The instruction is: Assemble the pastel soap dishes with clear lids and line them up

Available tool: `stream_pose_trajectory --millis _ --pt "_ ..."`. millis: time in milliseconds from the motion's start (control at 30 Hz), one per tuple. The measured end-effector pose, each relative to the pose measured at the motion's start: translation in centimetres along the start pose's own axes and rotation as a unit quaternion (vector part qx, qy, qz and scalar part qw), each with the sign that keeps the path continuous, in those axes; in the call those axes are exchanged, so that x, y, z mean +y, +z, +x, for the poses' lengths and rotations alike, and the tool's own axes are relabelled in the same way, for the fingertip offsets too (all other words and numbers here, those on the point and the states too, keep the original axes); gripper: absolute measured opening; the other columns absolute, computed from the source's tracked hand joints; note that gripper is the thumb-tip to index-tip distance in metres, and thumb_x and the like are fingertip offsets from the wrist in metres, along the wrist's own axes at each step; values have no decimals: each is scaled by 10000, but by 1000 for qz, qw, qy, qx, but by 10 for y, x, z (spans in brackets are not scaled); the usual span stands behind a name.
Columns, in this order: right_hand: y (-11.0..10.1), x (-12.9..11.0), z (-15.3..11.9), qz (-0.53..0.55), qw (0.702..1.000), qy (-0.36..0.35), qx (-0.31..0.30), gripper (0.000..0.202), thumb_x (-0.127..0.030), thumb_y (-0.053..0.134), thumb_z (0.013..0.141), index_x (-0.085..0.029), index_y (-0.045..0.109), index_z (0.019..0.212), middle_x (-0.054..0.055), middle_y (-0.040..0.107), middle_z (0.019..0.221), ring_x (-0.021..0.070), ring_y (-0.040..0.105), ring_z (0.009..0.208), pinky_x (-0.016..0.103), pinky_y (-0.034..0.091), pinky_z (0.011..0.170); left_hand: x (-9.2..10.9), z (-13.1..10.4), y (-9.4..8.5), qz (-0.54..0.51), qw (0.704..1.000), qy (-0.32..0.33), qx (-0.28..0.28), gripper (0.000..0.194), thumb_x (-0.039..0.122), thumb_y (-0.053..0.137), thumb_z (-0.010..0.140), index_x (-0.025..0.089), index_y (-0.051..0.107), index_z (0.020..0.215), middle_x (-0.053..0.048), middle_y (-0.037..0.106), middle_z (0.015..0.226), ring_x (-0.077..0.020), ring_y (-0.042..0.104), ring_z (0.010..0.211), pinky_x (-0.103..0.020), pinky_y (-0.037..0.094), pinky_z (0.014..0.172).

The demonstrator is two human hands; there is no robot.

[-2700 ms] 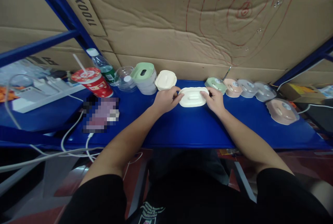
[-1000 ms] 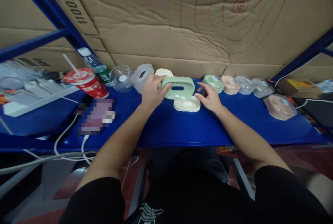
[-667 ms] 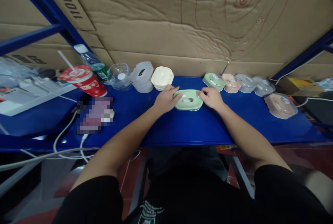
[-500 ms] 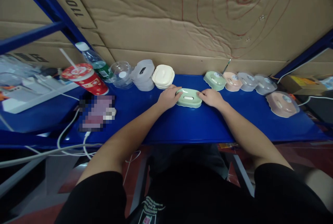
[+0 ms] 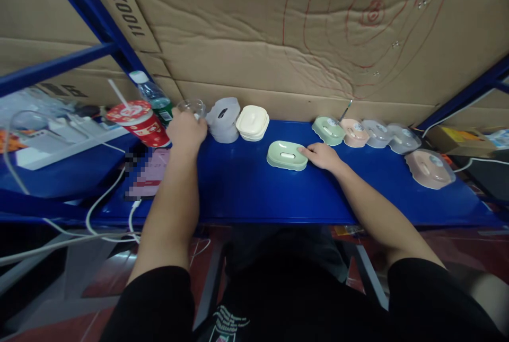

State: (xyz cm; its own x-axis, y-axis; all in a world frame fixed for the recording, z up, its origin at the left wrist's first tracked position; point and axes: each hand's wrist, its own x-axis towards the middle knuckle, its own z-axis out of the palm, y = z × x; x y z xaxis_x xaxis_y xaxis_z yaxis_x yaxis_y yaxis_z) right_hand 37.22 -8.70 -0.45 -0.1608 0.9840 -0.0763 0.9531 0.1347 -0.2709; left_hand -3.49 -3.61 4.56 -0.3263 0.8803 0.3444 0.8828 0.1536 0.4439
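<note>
A light green soap dish (image 5: 287, 156) with a pale oval piece in its middle lies on the blue table. My right hand (image 5: 324, 157) grips its right end, thumb over the rim and the other fingers bent. Over at the left, my left hand (image 5: 186, 131) is at the clear plastic bowl-shaped covers (image 5: 191, 104), its back hiding most of them. The fingers of that hand are mostly out of sight, so whether they hold a cover cannot be seen. Just right of it are a stack of frosted translucent plastic pieces (image 5: 223, 122) and a stack of cream dishes (image 5: 253, 122).
Several covered soap dishes (image 5: 355, 133) line the back right, with a covered peach one (image 5: 430, 168) nearer. At left stand a red paper cup (image 5: 139, 124), a water bottle (image 5: 153, 98) and a phone (image 5: 148, 172) on a cable. Cardboard (image 5: 222, 40) walls the back.
My left hand has let go of the green soap dish and moved left to the clear covers. My right hand stays on the dish's right end. The view has shifted slightly.
</note>
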Motion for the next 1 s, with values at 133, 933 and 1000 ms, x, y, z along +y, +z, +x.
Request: stream_pose_trajectory --millis 133,933,1000 --pt "-1 -1 -1 2 1000 0 1 728 -793 314 1067 -225 642 751 92 747 825 236 683 811 330 330 621 -12 14 5 60 992 -39 -105 443 414 573 1013 93 757 1257 -323 692 1389 -515 649 1340 -669 514 1093" --pt "-4 -5 -6 56 992 35 111 627 -753 429 1061 -229 724 882 87 790 891 274 719 884 341 409 660 1 4 11 -175 926 170 288 424 258 663 1004 99 708 1395 -150 713 1167 -283 647 1132 -484 515 1092" --pt "-4 -5 -7 98 979 12 178 615 -755 460 1048 -219 760 1073 89 799 932 278 727 887 361 487 726 13 -7 20 -210 898 243 301 450 377 629 1044 111 708 1398 -127 717 1050 -262 654 995 -453 542 1008"
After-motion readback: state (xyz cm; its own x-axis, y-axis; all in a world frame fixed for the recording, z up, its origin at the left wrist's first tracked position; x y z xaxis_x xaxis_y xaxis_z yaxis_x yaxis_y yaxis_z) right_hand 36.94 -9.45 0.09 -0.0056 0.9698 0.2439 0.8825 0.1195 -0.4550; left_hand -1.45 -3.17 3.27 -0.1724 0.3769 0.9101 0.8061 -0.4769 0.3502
